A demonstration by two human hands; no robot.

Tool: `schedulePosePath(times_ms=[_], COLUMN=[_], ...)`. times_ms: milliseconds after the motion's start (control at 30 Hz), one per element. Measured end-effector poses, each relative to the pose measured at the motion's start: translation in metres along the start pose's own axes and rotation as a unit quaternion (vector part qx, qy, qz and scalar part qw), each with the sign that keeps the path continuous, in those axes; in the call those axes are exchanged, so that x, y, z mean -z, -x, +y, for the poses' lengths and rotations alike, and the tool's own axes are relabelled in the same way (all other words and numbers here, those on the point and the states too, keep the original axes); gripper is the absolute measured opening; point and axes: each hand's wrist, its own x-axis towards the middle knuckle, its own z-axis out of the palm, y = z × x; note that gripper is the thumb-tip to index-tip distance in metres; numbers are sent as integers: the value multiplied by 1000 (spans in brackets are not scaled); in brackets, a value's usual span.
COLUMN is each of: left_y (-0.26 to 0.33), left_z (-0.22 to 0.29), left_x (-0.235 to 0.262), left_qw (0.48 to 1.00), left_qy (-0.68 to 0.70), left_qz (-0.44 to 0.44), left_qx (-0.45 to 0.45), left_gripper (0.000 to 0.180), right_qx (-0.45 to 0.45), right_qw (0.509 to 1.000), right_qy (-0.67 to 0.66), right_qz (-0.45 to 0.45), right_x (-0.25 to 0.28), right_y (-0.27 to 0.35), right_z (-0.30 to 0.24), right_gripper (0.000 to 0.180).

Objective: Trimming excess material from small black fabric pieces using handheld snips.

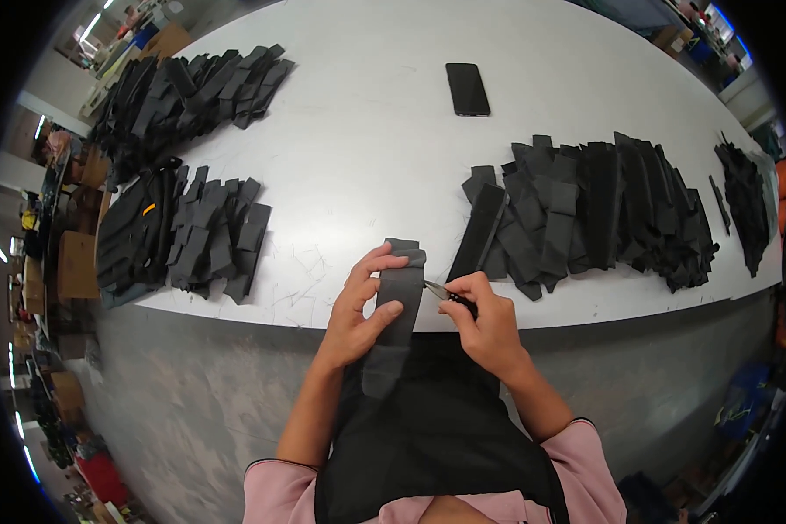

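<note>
At the table's near edge, my left hand (363, 306) grips a dark grey fabric strip (402, 293), fingers over its upper part and thumb on its face. The strip's far end is folded, and its lower end hangs past the edge in front of my black apron (428, 428). My right hand (491, 321) is closed around small thread snips (437, 291) with dark handles. Their metal tips point left and meet the strip's right edge; whether they touch a thread is too small to tell. Just right of the snips lies a large pile of similar dark strips (557, 210).
On the white table (358, 113), more dark strips lie in a far-left pile (183, 96) and a near-left pile (218, 231). Beside the latter is a black bundle (135, 231) with an orange tab. A black phone (468, 89) lies farther back. Dark pieces (746, 205) sit at the right edge.
</note>
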Motion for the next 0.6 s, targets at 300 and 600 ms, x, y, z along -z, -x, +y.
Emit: schedulePosePath(times_ms=[300,600], left_y=[11,18], left_z=[-3,-13], left_x=[13,17], left_qw=[1000,999], left_qy=[-27,10], left_qz=[-11,48], left_qx=[-9,-2], left_gripper=[22,23], right_qx=[28,-35], right_qw=[996,994], right_qy=[34,-94], right_qz=[-78,-30], right_x=[-18,-39], right_y=[-18,-10], right_z=[-17,-9], right_gripper=[24,19])
